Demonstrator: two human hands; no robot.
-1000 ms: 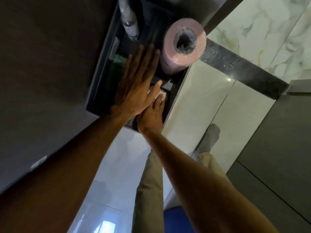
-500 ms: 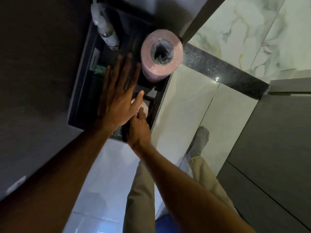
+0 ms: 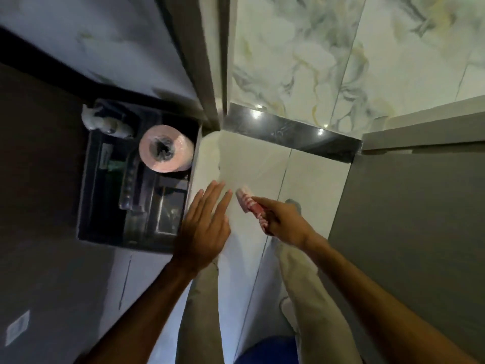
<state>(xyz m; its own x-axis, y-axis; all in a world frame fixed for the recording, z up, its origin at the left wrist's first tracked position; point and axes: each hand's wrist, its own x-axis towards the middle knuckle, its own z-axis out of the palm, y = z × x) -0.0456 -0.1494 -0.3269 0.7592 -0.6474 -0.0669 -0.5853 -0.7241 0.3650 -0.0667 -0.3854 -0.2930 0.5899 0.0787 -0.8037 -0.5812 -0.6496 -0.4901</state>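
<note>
My right hand (image 3: 282, 222) grips a small red-and-white tube (image 3: 250, 204) over the pale floor tiles, to the right of a dark open drawer (image 3: 86, 195). My left hand (image 3: 203, 227) hovers flat with straight fingers just off the drawer's right edge, holding nothing. Inside the drawer stand a pink paper roll (image 3: 165, 148) and a white bottle (image 3: 107, 123) at the far end. Dark boxes fill the near part of the drawer.
A dark cabinet front (image 3: 39, 206) runs down the left. A grey cabinet (image 3: 409, 232) stands on the right. A black skirting strip (image 3: 291, 132) lies below a marbled wall (image 3: 341, 56). My legs in beige trousers (image 3: 202, 311) are below.
Both hands have come out of the drawer to the right. My right hand now holds the red-and-white tube clear of the drawer. The view has swung, so the drawer sits further left.
</note>
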